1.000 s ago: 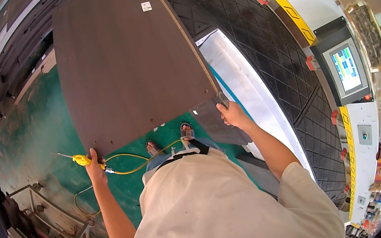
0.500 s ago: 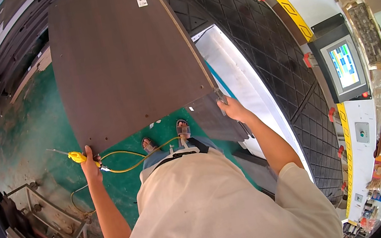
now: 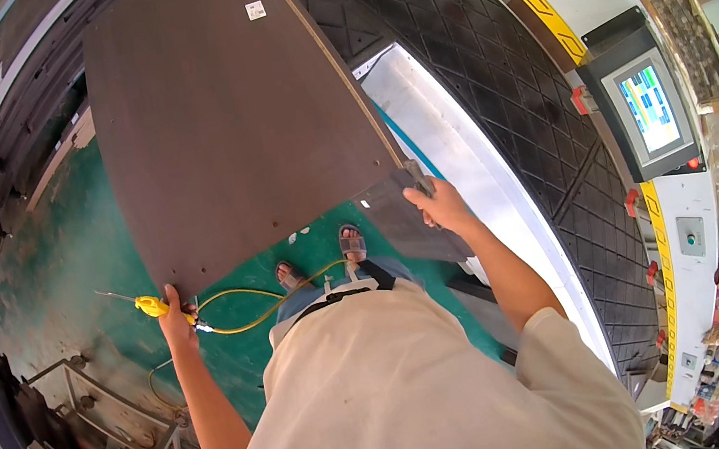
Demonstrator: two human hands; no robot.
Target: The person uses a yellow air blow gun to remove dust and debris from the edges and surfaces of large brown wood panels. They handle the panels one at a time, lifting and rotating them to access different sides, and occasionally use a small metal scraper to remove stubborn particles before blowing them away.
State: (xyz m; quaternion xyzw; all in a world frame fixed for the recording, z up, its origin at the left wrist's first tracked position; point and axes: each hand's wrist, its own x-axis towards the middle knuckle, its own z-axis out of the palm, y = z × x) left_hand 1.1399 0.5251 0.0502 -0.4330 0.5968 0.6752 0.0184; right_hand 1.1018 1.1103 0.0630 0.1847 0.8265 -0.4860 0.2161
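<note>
In the head view, a scuffed green floor (image 3: pixel 81 238) lies left of a black, diamond-ridged surface (image 3: pixel 464 55). A flat, smooth brown panel (image 3: pixel 218 115) stretches ahead of the person. At its near corners, the left hand (image 3: pixel 177 323) grips a yellow, thin-nozzled air gun (image 3: pixel 151 306); the right hand (image 3: pixel 445 207) clasps a greyish tool (image 3: pixel 415 177).

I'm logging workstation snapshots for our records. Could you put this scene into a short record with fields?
Panel: large, dark brown, white label toward its far end
Left hand: grips yellow air gun, pointed left
Right hand: grips grey tool by the panel's near right corner; exact kind unclear
Hose: yellow, leads from the air gun
Floor: green, under sandals
Right side: lit screen beyond black grooved surface
</note>
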